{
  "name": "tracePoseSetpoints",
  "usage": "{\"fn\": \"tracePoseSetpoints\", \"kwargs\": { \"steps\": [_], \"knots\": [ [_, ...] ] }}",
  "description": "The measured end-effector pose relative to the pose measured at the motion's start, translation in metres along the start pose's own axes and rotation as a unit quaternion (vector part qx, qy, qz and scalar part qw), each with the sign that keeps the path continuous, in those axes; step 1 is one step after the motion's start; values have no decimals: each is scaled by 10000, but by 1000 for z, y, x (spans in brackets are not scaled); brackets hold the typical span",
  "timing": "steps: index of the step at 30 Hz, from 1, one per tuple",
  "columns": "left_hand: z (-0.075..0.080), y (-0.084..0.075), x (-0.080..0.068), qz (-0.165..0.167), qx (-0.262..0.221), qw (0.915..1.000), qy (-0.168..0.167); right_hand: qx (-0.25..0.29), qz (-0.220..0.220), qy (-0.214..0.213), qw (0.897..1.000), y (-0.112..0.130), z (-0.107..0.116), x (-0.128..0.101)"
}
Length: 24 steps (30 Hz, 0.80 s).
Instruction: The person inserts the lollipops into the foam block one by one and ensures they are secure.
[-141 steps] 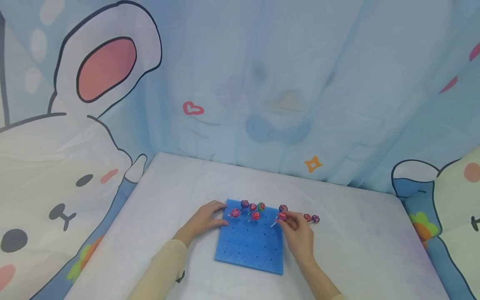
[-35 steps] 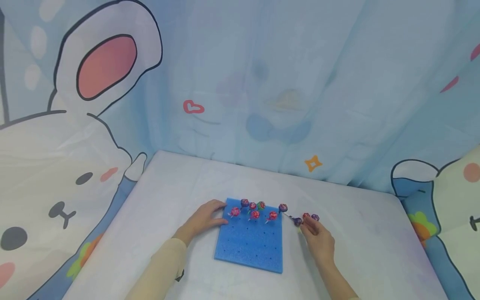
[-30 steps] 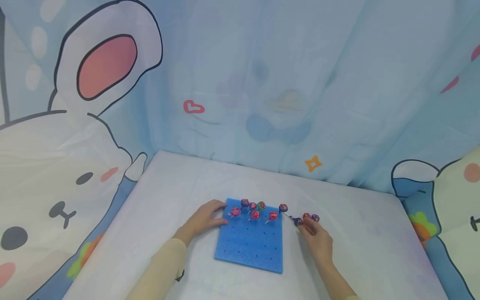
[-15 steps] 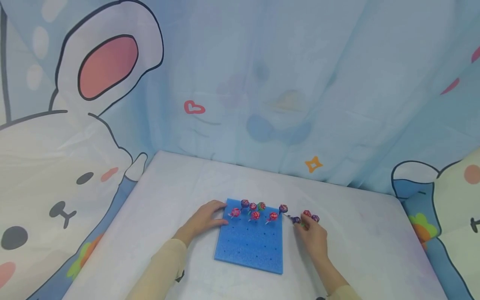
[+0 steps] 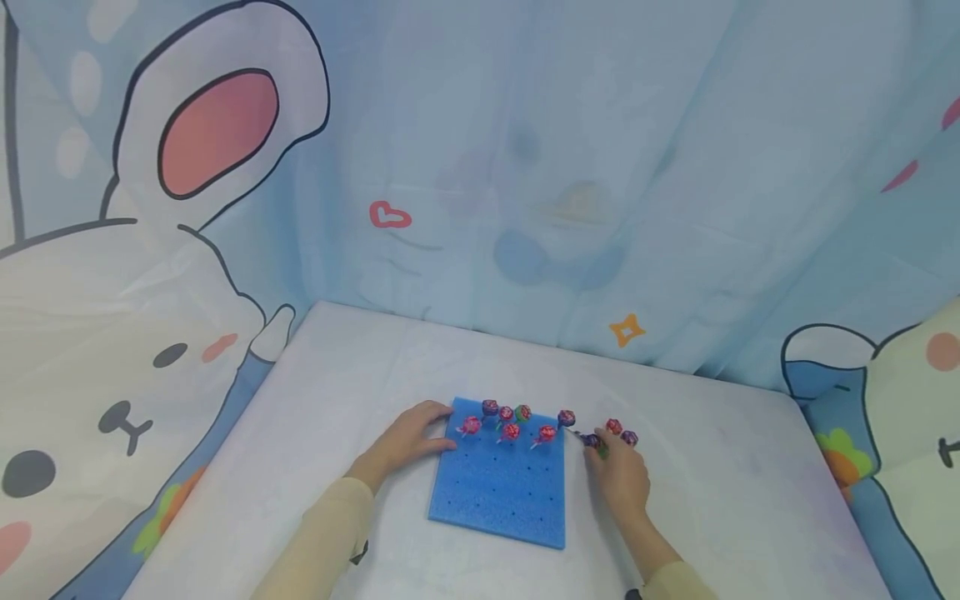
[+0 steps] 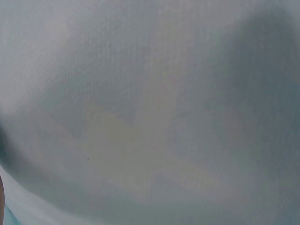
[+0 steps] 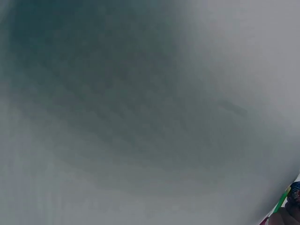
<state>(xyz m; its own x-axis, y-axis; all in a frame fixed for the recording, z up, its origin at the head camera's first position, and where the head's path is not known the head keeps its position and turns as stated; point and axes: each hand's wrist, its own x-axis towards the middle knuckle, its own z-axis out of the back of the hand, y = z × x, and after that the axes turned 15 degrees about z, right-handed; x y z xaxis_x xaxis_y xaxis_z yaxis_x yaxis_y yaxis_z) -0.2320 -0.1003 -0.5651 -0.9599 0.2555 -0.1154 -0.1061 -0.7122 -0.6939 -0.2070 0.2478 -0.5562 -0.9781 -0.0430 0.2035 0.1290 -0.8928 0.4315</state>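
A blue foam board (image 5: 498,492) dotted with small holes lies on the table. Several lollipops, among them a pink one (image 5: 471,425), a red one (image 5: 511,432) and a green-and-red one (image 5: 522,412), stand in its far part. My left hand (image 5: 408,437) rests against the board's left edge, thumb and fingers spread. Right of the board, my right hand (image 5: 624,477) pinches at a dark purple lollipop (image 5: 591,440), with a bit of green by the fingertips. In the right wrist view, a green stick (image 7: 282,199) and a dark wrapped lollipop (image 7: 294,193) show beside the fingers.
A red lollipop (image 5: 614,426) and a purple one (image 5: 630,437) lie just beyond my right hand. Another dark lollipop (image 5: 566,417) is at the board's far right corner. The white-covered table (image 5: 720,492) meets a printed blue curtain (image 5: 450,150) at the back.
Earlier my right hand held a pink lollipop over the board; a pink-red one now stands there. The hand has moved right to the loose lollipops, then slightly left. My left hand stays put.
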Motion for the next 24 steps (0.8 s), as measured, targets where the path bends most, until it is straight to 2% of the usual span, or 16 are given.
{"fn": "tracePoseSetpoints", "kwargs": {
  "steps": [7,13,18,24],
  "knots": [
    [-2,1,1,-64,-16,10000,-20,-87,30,-198,9998,-4,-6,0],
    [-3,2,2,-113,47,9999,-20,432,28,-619,9971,-7,-5,-8],
    [0,-1,1,-84,68,9999,-8,898,482,-1065,9891,-7,0,-16],
    [1,-1,0,-56,48,10000,-3,905,895,-1393,9820,-10,-1,-17]
  ]
}}
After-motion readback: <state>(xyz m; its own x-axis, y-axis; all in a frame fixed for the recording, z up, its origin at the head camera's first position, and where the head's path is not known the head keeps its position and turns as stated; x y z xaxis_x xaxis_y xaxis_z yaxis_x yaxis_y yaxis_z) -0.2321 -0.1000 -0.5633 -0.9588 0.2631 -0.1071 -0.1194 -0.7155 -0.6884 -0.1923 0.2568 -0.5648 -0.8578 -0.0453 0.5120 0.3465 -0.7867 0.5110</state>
